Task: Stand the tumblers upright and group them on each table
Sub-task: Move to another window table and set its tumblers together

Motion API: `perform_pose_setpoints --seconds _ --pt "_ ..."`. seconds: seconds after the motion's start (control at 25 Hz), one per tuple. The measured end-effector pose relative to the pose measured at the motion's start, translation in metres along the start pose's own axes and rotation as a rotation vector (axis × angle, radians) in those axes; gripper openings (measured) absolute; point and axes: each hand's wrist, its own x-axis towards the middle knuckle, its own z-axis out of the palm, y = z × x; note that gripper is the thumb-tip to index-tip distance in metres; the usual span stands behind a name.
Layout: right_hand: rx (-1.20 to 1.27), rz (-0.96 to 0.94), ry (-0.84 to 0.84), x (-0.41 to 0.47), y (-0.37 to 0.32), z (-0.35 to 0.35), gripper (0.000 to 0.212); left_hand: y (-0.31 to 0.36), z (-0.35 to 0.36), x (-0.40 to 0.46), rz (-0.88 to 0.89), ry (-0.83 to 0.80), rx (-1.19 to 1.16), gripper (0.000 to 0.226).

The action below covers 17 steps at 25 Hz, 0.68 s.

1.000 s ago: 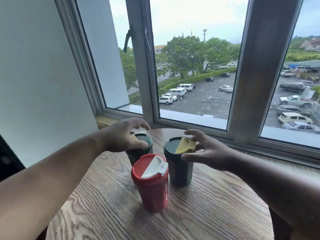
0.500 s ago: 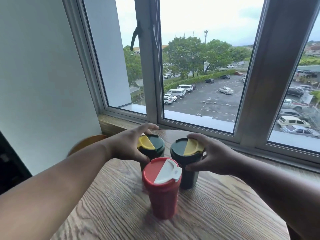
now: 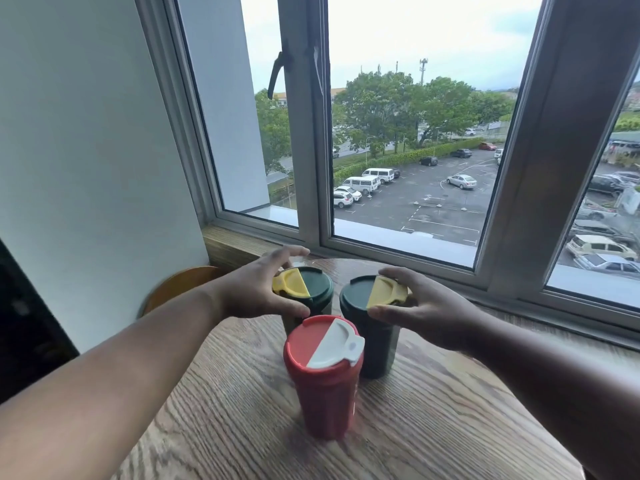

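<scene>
Three lidded tumblers stand upright, close together, on a round wooden table [image 3: 433, 427]. Nearest me is a red tumbler [image 3: 323, 386] with a white flap on its lid. Behind it stand two dark green tumblers with yellow flaps, the left green tumbler [image 3: 313, 287] and the right green tumbler [image 3: 375, 351]. My left hand [image 3: 252, 289] grips the left one's lid from the left, with fingers on the far rim and thumb on the near rim. In the same way, my right hand [image 3: 429, 306] grips the right one's lid from the right.
A wooden window sill [image 3: 235, 244] and a large window with a grey frame [image 3: 313, 202] run just behind the table. A white wall [image 3: 86, 150] stands at the left. A curved wooden chair back [image 3: 180, 285] shows at the table's left edge.
Both hands stay on the green tumblers' lids. My left hand has slid back, uncovering the yellow flap. My head has shifted, so the group sits further right in view.
</scene>
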Motion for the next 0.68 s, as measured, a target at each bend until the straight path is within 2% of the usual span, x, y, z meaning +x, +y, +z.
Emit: perform_pose_setpoints --seconds 0.16,0.36,0.56,0.68 --pt "0.159 0.036 -0.003 -0.0013 0.0008 0.0035 0.061 -0.0043 0.0037 0.0 0.033 -0.02 -0.102 0.097" --pt "0.243 0.049 -0.008 0.0034 0.0075 -0.0007 0.073 -0.0027 -0.0006 0.0039 0.056 -0.119 -0.253 0.099" --pt "0.253 0.046 0.0 -0.0022 0.0037 0.0017 0.052 0.0015 0.008 0.003 0.048 -0.045 -0.21 0.102" --pt "0.26 0.03 -0.004 -0.0036 0.0044 0.0024 0.049 0.0028 0.0055 0.0007 0.058 -0.075 -0.233 0.105"
